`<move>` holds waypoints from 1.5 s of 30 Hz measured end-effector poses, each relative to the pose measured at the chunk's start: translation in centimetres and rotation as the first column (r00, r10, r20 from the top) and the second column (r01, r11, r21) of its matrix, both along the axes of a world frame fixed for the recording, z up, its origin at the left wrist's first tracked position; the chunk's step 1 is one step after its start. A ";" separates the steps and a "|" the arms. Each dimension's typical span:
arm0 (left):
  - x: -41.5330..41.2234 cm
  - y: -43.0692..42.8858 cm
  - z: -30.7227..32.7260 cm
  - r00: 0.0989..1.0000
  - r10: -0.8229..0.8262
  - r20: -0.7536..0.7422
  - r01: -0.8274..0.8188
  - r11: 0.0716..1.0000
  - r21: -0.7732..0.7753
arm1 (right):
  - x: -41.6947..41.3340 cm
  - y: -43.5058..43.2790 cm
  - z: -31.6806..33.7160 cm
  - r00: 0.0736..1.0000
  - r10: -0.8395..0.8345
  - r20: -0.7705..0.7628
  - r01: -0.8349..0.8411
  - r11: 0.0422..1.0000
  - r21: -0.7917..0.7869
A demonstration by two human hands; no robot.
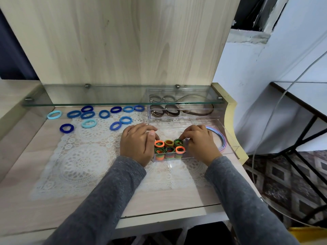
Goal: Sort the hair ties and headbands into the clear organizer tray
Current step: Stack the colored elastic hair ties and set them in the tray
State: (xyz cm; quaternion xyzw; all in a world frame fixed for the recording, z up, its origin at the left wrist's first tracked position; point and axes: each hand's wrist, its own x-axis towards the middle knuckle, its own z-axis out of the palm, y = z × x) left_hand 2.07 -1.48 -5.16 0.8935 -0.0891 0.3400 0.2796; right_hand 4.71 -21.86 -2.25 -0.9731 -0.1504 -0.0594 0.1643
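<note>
A clear organizer tray (228, 137) lies at the right of the desk. Its near left corner holds stacks of orange, green and yellow hair ties (169, 147). My left hand (137, 143) rests against the tray's left wall, thumb touching the orange tie at the top left of the stacks. My right hand (199, 141) has its fingers curled over the green tie at the top right. A pastel headband (220, 138) curves along the tray's right side. Several blue hair ties (104, 114) lie loose on the lace mat to the left.
A second clear tray (182, 117) behind holds brown hair ties (164, 112) and a brown headband (203, 112). A glass shelf (106, 96) overhangs the back of the desk. The desk's edge drops off at the right, beside a dark table frame (300, 121).
</note>
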 end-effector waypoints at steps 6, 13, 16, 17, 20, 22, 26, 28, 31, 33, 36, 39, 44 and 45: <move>0.2 0.5 0.3 0.993 0.112 0.023 -0.113 0.993 0.041 | 0.0 0.0 0.0 0.999 -0.033 0.000 0.033 0.998 0.057; 0.0 3.4 0.0 0.938 0.343 -0.054 -0.332 0.932 0.148 | -0.1 2.3 1.0 0.992 -0.076 0.104 0.062 0.990 0.127; -0.3 5.3 0.0 0.864 0.471 -0.178 -0.402 0.858 0.320 | -0.5 5.3 1.5 0.980 -0.038 0.195 -0.007 0.975 0.223; -0.4 6.0 0.1 0.819 0.521 -0.241 -0.413 0.827 0.382 | -0.7 6.6 1.6 0.977 -0.015 0.214 -0.041 0.967 0.253; -0.6 7.9 0.2 0.683 0.629 -0.370 -0.435 0.758 0.485 | -1.5 10.3 1.9 0.971 0.092 0.219 -0.149 0.954 0.261; -0.6 9.0 0.2 0.635 0.668 -0.387 -0.453 0.728 0.515 | -2.0 12.4 1.7 0.963 0.166 0.214 -0.220 0.940 0.259; -0.8 11.1 0.1 0.581 0.703 -0.411 -0.475 0.703 0.530 | -2.2 15.8 0.3 0.972 0.227 0.059 -0.235 0.954 0.189; -0.7 11.9 0.0 0.556 0.714 -0.426 -0.482 0.694 0.535 | -2.0 16.9 -0.5 0.979 0.198 -0.041 -0.192 0.974 0.118; -0.3 13.1 -0.2 0.537 0.724 -0.434 -0.487 0.686 0.541 | -1.7 17.9 -1.6 0.986 0.146 -0.080 -0.141 0.988 0.070; -0.1 13.7 -0.2 0.554 0.708 -0.438 -0.486 0.702 0.520 | -1.3 18.3 -2.1 0.991 0.108 -0.072 -0.104 0.993 0.063; 0.2 14.4 0.1 0.584 0.687 -0.433 -0.487 0.723 0.490 | -0.5 18.8 -2.6 0.998 0.054 -0.032 -0.053 0.997 0.048; 0.2 14.5 0.2 0.626 0.667 -0.404 -0.492 0.739 0.460 | 0.3 19.6 -3.0 0.999 0.024 0.040 -0.024 1.000 -0.006; -0.3 14.7 0.2 0.706 0.632 -0.319 -0.484 0.760 0.435 | 0.6 19.8 -3.2 0.996 0.025 0.081 -0.026 1.000 0.008; -0.5 14.9 0.0 0.730 0.615 -0.298 -0.477 0.771 0.422 | 0.6 19.7 -3.2 0.996 0.028 0.084 -0.030 0.999 0.024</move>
